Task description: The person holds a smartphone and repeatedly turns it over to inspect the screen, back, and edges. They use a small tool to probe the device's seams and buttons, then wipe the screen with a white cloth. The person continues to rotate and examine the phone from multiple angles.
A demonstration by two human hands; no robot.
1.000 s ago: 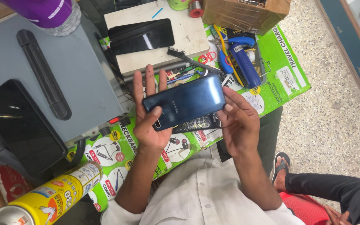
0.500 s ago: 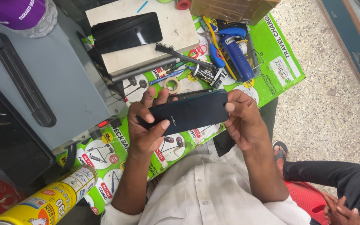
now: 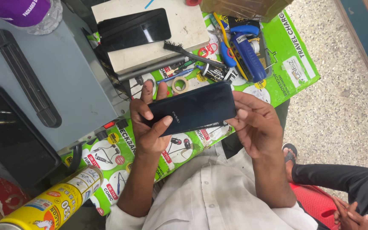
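A dark blue smartphone [image 3: 194,108] lies back side up and nearly level between both my hands, above a green printed sheet [image 3: 294,64]. My left hand [image 3: 146,123] grips its left end, thumb over the back and fingers behind. My right hand [image 3: 254,121] holds the right end, fingers wrapped around the edge. Behind the phone on the sheet lie a roll of tape [image 3: 180,84], a small black brush [image 3: 192,53] and a small tube [image 3: 214,72].
A white block [image 3: 188,25] carries a black phone screen [image 3: 133,30]. Blue-handled pliers [image 3: 245,47] lie at the back right. A grey case [image 3: 43,81], a dark tablet [image 3: 9,136] and a yellow spray can [image 3: 52,204] sit on the left. Another person's hands [image 3: 352,213] show at lower right.
The phone has turned from tilted to nearly level and come lower in view. My left fingers, spread behind it a second ago, now clasp its left end.
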